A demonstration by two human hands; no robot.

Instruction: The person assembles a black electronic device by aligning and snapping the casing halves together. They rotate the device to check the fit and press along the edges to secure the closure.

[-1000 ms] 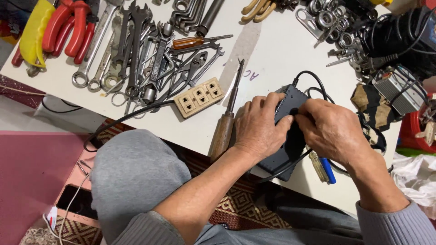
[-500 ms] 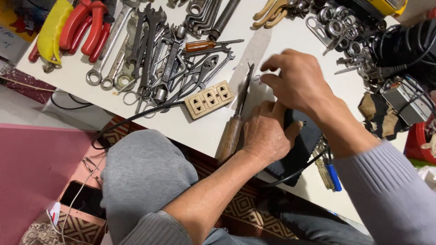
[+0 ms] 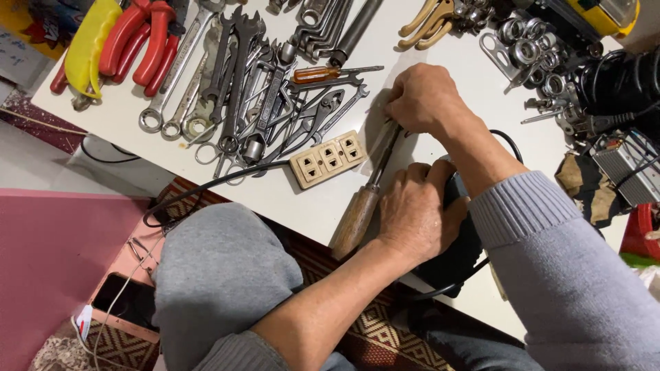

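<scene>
Wooden-handled, the soldering iron (image 3: 364, 199) lies slanted at the frame's centre on the white bench (image 3: 440, 62), its handle toward the near edge. The right hand (image 3: 426, 99) is closed over the iron's upper metal end, fingers curled around the shaft. Just below, the left hand (image 3: 416, 213) presses palm-down on a black device (image 3: 457, 257), fingers bent over it, right beside the wooden handle. A beige power strip (image 3: 328, 158) lies left of the iron. Wrenches and pliers (image 3: 254, 89) spread across the upper left, with red-handled cutters (image 3: 137, 38) further out. Metal sockets (image 3: 529, 48) sit upper right.
</scene>
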